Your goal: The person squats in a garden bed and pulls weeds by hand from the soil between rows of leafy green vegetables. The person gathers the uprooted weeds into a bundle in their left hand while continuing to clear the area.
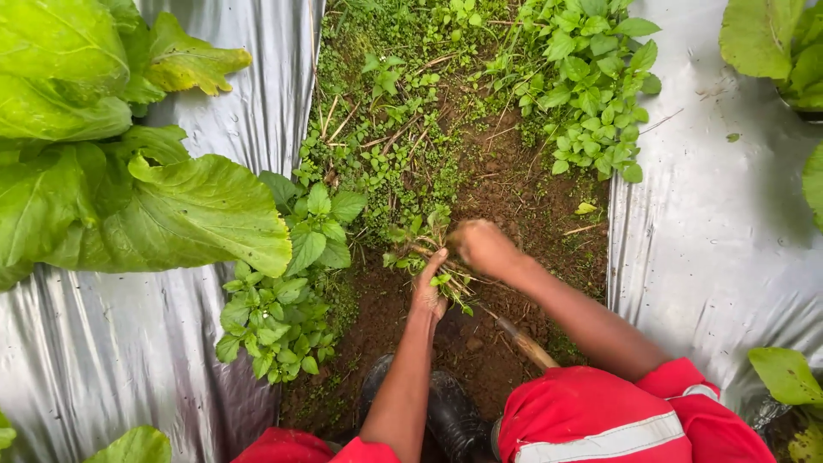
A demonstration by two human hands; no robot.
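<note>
Weed clump [426, 249] — left hand [426, 293] and right hand [482, 247] each hold a closed grip on it.

Outdoor vegetable plot, farm or market garden. Raised beds wrapped in silver plastic mulch sheet [129, 343] on left, second sheet [711, 223] on right. Large leafy greens [146, 206] growing out of left bed; more broad leaves [771, 43] at top right. Between beds, narrow furrow of bare brown soil [514, 197], damp-looking, scattered with dry stems. Small-leaved weeds [591, 94] spreading along furrow edges. Daylight, no walls or floor, ground only.
</note>
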